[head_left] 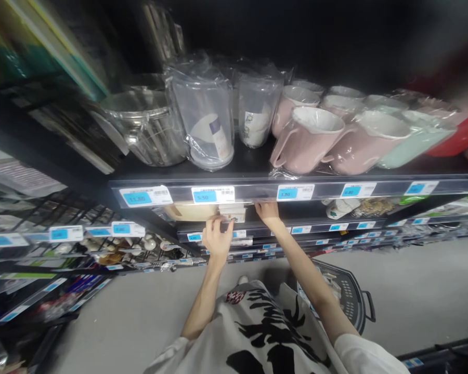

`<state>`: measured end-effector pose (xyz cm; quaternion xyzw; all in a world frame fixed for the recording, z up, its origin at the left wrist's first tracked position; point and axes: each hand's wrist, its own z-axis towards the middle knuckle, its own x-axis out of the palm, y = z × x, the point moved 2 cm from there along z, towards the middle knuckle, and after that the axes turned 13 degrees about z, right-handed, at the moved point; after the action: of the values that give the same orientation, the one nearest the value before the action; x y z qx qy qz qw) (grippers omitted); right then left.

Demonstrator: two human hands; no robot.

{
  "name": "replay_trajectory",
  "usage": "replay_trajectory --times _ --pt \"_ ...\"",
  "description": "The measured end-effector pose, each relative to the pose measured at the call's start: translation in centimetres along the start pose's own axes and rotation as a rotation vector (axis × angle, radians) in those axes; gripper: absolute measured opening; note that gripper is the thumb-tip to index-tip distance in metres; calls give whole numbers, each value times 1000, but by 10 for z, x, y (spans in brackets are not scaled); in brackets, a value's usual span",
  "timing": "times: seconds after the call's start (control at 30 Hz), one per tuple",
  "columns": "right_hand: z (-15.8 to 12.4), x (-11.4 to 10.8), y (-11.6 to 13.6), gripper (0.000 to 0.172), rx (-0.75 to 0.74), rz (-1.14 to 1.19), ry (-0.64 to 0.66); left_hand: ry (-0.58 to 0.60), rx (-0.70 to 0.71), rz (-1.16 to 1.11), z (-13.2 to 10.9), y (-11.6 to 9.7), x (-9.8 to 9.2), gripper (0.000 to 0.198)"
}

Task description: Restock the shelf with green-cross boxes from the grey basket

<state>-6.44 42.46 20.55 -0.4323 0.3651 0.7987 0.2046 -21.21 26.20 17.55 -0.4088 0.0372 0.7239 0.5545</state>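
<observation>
Both my hands reach into the shelf level just under the top shelf edge (pixel 257 191). My left hand (pixel 217 236) has its fingers curled against the edge of a small white boxed item (pixel 232 213) on that lower shelf. My right hand (pixel 268 212) reaches deeper under the shelf lip beside the same box; its fingertips are hidden by the shelf. A tan rounded item (pixel 189 212) lies left of the box.
The top shelf carries wrapped clear plastic jugs (pixel 206 122), a glass lidded pot (pixel 148 127), pink pitchers (pixel 308 137) and a mint one (pixel 417 140). Blue price tags (pixel 212 195) line the shelf edges. A dark shopping basket (pixel 347 296) stands on the grey floor by my right arm.
</observation>
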Motion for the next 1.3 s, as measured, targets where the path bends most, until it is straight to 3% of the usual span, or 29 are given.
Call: replay_trajectory --times 0.43,0.63,0.8,1.03,1.3 --pt "-2 8 -6 26 86 -8 36 86 -67 -22 -2 -7 3 37" --pt "-4 9 -4 29 65 33 -21 162 -116 -2 -3 -8 6 50" --pt "-5 8 3 33 92 33 -53 224 -78 75 -4 -10 12 55" --pt "-6 -5 27 36 135 34 -52 194 -64 -1 -4 -9 12 51" --pt "-5 -6 36 33 165 3 -27 197 -101 2 -2 -4 14 45"
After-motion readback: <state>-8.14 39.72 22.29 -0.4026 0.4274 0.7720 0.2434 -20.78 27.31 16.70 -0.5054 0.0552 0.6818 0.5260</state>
